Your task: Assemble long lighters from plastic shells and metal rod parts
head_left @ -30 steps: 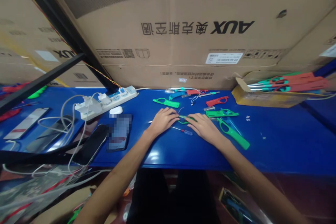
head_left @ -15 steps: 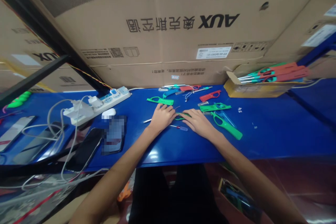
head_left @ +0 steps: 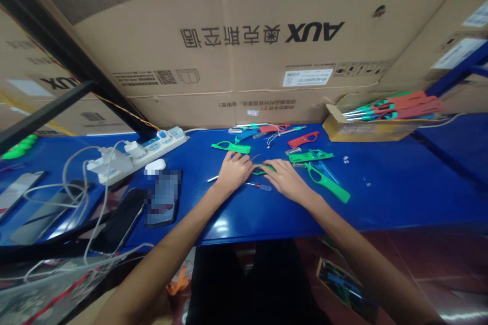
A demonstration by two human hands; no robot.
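My left hand (head_left: 234,172) and my right hand (head_left: 286,179) meet at the middle of the blue table, fingers curled down onto a green long-nose lighter (head_left: 260,168). Most of it is hidden beneath my fingers. A thin wire (head_left: 256,156) sticks up beside my left fingertips. Just below the hands lies a screwdriver (head_left: 263,187) with a clear purplish handle. To the right of my right hand are a green lighter casing (head_left: 331,186) and another green lighter part (head_left: 312,156). A green casing half (head_left: 231,147) rests beyond my left hand.
Red casing (head_left: 304,139), blue pieces and metal tubes lie along the back. A cardboard box (head_left: 366,132) of lighters stands at back right. On the left are a power strip (head_left: 141,155) with cables, a white case (head_left: 155,166) and several phones (head_left: 164,198). A large carton (head_left: 229,71) walls off the back.
The view has shifted slightly. Both hands stay around the green lighter at the same spot, with only slight finger movement.
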